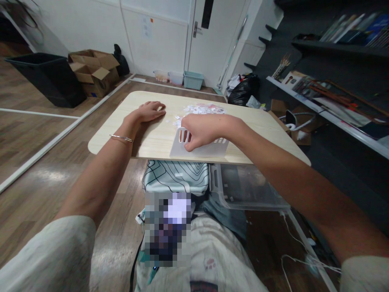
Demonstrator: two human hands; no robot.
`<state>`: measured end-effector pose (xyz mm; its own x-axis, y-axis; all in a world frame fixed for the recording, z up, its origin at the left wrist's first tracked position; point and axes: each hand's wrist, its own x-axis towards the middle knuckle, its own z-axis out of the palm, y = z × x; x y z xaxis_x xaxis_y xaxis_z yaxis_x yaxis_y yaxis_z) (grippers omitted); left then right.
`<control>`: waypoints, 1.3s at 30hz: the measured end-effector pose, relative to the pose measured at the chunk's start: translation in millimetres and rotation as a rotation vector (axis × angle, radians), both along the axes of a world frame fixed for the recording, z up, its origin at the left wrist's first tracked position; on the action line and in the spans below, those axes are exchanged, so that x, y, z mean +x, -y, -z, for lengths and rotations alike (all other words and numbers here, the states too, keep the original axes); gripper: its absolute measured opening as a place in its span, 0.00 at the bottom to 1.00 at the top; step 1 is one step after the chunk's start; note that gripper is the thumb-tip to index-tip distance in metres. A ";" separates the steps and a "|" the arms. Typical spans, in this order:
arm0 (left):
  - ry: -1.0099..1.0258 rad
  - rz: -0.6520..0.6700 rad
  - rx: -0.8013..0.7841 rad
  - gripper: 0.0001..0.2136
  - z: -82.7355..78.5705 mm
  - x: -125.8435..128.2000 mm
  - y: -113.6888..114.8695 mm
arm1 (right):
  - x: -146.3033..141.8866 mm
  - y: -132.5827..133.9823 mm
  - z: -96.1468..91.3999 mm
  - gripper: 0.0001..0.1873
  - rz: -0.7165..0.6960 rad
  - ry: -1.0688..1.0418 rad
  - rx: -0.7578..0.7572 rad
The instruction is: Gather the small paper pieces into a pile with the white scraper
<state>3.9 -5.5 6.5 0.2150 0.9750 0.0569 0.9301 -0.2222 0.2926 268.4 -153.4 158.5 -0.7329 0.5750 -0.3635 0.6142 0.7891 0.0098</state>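
From the head view, we look down on a pale table (258, 123) with rounded corners. Our two hands are well apart. Our left hand (151, 110) lies palm down on the left part of the top, fingers loosely bent and holding nothing that we can see; a thin bracelet (121, 138) rings that wrist. Our right hand (203, 129) is closed on the slotted upper part of a grey plastic sheet (208, 152), thumb on the near face. The sheet is on the table at its near edge, in the middle. Just beyond it lies a loose heap of paper scraps (205, 108), mostly white with some pink. Our hand hides the back of the sheet, so we cannot fairly tell whether it touches the scraps.

Below the near edge we see pale fabric (176, 175) with black lines and, to its right, a clear box (253, 184) with a few white bits inside. Past the table stand a black bin (50, 79), cardboard boxes (99, 75) and a teal tub (193, 80) near a white door (214, 44).
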 end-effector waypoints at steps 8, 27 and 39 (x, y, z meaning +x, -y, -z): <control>0.017 0.007 -0.008 0.30 -2.3 0.9 2.1 | 7.3 -0.8 3.7 0.07 0.007 -0.047 -0.070; 0.017 -0.003 0.012 0.27 -2.7 1.9 4.3 | 10.3 7.8 -0.4 0.08 -0.040 0.013 -0.058; 0.042 0.007 -0.004 0.31 -0.7 -0.7 1.2 | 13.2 0.3 3.5 0.11 -0.095 -0.009 -0.095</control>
<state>3.1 -6.7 7.3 0.2189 0.9738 0.0621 0.9155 -0.2270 0.3323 281.6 -153.7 155.0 -0.7857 0.4663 -0.4065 0.5366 0.8407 -0.0728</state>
